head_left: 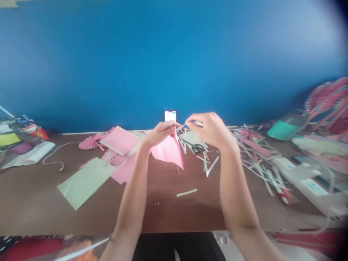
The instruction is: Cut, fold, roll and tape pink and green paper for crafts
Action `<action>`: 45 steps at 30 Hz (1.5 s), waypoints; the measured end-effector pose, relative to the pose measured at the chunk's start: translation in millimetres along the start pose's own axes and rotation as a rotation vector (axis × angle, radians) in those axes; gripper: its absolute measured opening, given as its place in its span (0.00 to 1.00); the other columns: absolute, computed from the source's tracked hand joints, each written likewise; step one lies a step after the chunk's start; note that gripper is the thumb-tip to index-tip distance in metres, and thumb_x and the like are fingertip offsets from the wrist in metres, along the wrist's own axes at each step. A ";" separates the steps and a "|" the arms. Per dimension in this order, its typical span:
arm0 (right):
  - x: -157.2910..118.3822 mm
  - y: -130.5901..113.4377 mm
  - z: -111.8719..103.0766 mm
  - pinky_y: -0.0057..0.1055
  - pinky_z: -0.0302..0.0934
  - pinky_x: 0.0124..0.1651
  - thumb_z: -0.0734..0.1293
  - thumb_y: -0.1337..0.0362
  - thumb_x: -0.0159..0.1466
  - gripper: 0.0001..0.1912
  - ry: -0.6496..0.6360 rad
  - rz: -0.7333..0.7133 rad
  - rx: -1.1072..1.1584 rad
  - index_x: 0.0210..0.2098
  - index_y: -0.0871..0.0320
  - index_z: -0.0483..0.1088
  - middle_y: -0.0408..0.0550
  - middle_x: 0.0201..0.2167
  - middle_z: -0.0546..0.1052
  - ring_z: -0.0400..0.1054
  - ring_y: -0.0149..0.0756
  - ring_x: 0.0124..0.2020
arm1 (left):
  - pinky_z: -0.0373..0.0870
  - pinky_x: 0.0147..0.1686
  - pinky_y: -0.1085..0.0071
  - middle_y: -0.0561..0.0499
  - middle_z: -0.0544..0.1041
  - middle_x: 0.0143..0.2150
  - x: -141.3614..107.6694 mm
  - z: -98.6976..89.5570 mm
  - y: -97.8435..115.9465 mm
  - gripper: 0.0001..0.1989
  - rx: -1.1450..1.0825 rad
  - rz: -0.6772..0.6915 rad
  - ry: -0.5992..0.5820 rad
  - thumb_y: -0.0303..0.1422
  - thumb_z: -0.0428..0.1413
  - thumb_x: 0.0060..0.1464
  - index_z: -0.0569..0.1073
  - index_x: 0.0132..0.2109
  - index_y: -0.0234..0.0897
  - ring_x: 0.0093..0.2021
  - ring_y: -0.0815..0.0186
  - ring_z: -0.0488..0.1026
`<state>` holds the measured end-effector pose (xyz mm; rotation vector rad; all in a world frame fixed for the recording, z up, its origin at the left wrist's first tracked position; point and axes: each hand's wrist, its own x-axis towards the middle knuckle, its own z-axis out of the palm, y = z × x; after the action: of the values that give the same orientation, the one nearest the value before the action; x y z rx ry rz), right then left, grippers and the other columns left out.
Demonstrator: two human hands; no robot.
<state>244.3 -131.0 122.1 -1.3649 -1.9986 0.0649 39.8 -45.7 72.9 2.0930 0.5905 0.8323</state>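
My left hand (pixel 163 132) is closed on the upper edge of a pink sheet of paper (pixel 168 151), which hangs below the fingers above the table. Thumb and fingers of my right hand (pixel 208 128) pinch the end of a thin white strip (pixel 180 128). That strip spans the gap to the top edge of the pink paper by my left fingertips. Something white also shows under the right fingers, too small to name. Behind my right hand, a pair of dark-handled scissors (pixel 197 148) lies among paper scraps.
A phone (pixel 170 116) stands upright against the blue wall. Pale green paper (pixel 85 183), a pink sheet (pixel 119 140) and a pleated pink paper fan (pixel 91 141) lie left. Paper strips (pixel 255 148), a white power strip (pixel 307 185) and a teal container (pixel 288 125) are right.
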 end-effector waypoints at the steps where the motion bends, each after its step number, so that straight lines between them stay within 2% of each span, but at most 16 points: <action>1: 0.1 0.7 0.2 0.31 0.52 0.33 0.60 0.60 0.66 0.14 -0.001 -0.002 -0.017 0.35 0.54 0.77 0.47 0.27 0.76 0.64 0.33 0.26 | 0.64 0.38 0.72 0.49 0.74 0.35 0.5 0.6 0.3 0.12 0.020 -0.008 -0.003 0.33 0.50 0.60 0.75 0.46 0.36 0.34 0.70 0.70; 7: -0.7 2.3 0.6 0.32 0.52 0.34 0.60 0.60 0.66 0.14 0.006 -0.020 -0.051 0.36 0.53 0.77 0.46 0.29 0.77 0.64 0.34 0.27 | 0.65 0.38 0.73 0.50 0.73 0.34 0.3 3.7 1.6 0.08 0.023 -0.012 -0.027 0.32 0.51 0.60 0.74 0.39 0.35 0.34 0.70 0.70; 13: -1.9 -1.3 -1.8 0.32 0.52 0.33 0.60 0.60 0.66 0.14 -0.003 -0.023 -0.040 0.35 0.54 0.77 0.47 0.29 0.77 0.64 0.34 0.27 | 0.67 0.41 0.71 0.46 0.75 0.39 0.2 6.6 -0.4 0.12 -0.053 -0.005 -0.031 0.38 0.52 0.61 0.74 0.42 0.35 0.39 0.67 0.72; 18: -2.0 -6.4 -3.2 0.32 0.49 0.31 0.60 0.60 0.66 0.14 -0.044 -0.024 -0.037 0.35 0.53 0.78 0.46 0.27 0.76 0.62 0.33 0.26 | 0.67 0.39 0.72 0.47 0.75 0.38 0.7 11.2 1.6 0.10 -0.083 -0.027 0.008 0.36 0.55 0.58 0.75 0.39 0.33 0.38 0.68 0.71; 24: -1.9 -4.8 -4.8 0.32 0.50 0.32 0.61 0.60 0.66 0.14 -0.021 -0.027 -0.056 0.35 0.53 0.78 0.47 0.27 0.77 0.63 0.33 0.26 | 0.66 0.39 0.72 0.46 0.76 0.37 -5.0 6.5 1.8 0.10 -0.230 -0.047 -0.111 0.35 0.58 0.56 0.78 0.41 0.33 0.37 0.69 0.71; 26: -2.2 -3.5 -6.0 0.32 0.49 0.32 0.61 0.60 0.65 0.14 -0.018 -0.019 -0.078 0.35 0.53 0.78 0.47 0.27 0.76 0.63 0.33 0.26 | 0.66 0.38 0.72 0.46 0.76 0.36 -7.0 2.7 0.0 0.12 -0.254 -0.051 -0.107 0.37 0.59 0.56 0.78 0.41 0.33 0.35 0.69 0.71; 29: -3.1 -4.0 -7.3 0.32 0.48 0.32 0.60 0.61 0.65 0.14 -0.032 -0.022 -0.114 0.34 0.54 0.78 0.46 0.25 0.75 0.61 0.32 0.25 | 0.65 0.35 0.73 0.48 0.76 0.32 -8.3 -1.5 -1.5 0.14 -0.196 -0.074 -0.069 0.39 0.59 0.56 0.79 0.42 0.33 0.32 0.70 0.70; 35: -4.5 -11.8 -5.7 0.32 0.44 0.29 0.59 0.64 0.64 0.14 -0.131 -0.069 -0.178 0.32 0.55 0.77 0.44 0.20 0.71 0.53 0.29 0.21 | 0.67 0.39 0.71 0.47 0.76 0.34 -6.4 -2.7 4.2 0.15 -0.088 -0.130 -0.122 0.41 0.59 0.56 0.79 0.41 0.32 0.36 0.67 0.72; 39: -5.3 -14.6 -5.0 0.32 0.43 0.29 0.59 0.63 0.65 0.14 -0.153 -0.109 -0.195 0.31 0.56 0.76 0.43 0.20 0.69 0.51 0.29 0.20 | 0.66 0.37 0.71 0.48 0.75 0.32 -5.7 -3.9 4.5 0.16 -0.014 -0.127 -0.102 0.41 0.57 0.57 0.79 0.44 0.33 0.35 0.68 0.72; 45: -8.1 -15.2 -9.7 0.32 0.43 0.29 0.59 0.61 0.65 0.15 -0.181 -0.081 -0.192 0.30 0.55 0.76 0.43 0.18 0.68 0.50 0.28 0.19 | 0.65 0.37 0.70 0.47 0.77 0.34 -7.4 -6.2 5.0 0.15 -0.025 -0.105 -0.116 0.39 0.58 0.57 0.78 0.46 0.34 0.35 0.68 0.71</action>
<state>239.3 -147.7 131.3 -1.4379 -2.2577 -0.0435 30.9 -50.3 77.1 2.0534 0.6185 0.6513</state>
